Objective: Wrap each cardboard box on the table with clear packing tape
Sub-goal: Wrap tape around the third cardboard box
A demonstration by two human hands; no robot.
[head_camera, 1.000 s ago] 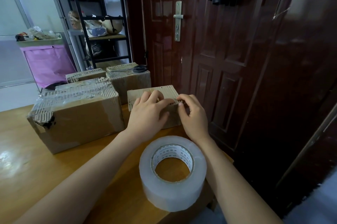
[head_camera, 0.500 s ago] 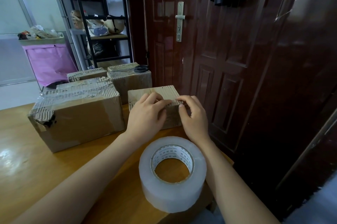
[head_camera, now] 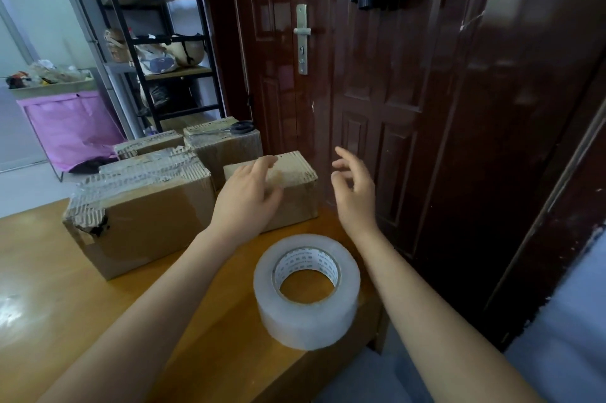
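Observation:
A small cardboard box (head_camera: 296,187) stands near the table's right edge. My left hand (head_camera: 247,197) lies flat over its front and top with fingers straight. My right hand (head_camera: 352,187) hovers just right of the box, off its surface, fingers loosely spread and holding nothing. A big roll of clear packing tape (head_camera: 306,291) lies flat on the table in front of the box, between my forearms. A larger taped box (head_camera: 141,212) sits to the left. Behind them stand two more boxes (head_camera: 149,145) (head_camera: 226,146).
Black-handled scissors (head_camera: 241,128) lie on the back right box. The wooden table (head_camera: 49,287) ends just right of the tape roll. A dark red door (head_camera: 377,74) stands close behind. At the back left are a black shelf rack (head_camera: 157,41) and a pink bin (head_camera: 70,127).
My right hand has let go of the small box's top edge and lifted off to the right. My left hand has slid up over the box with fingers flattened.

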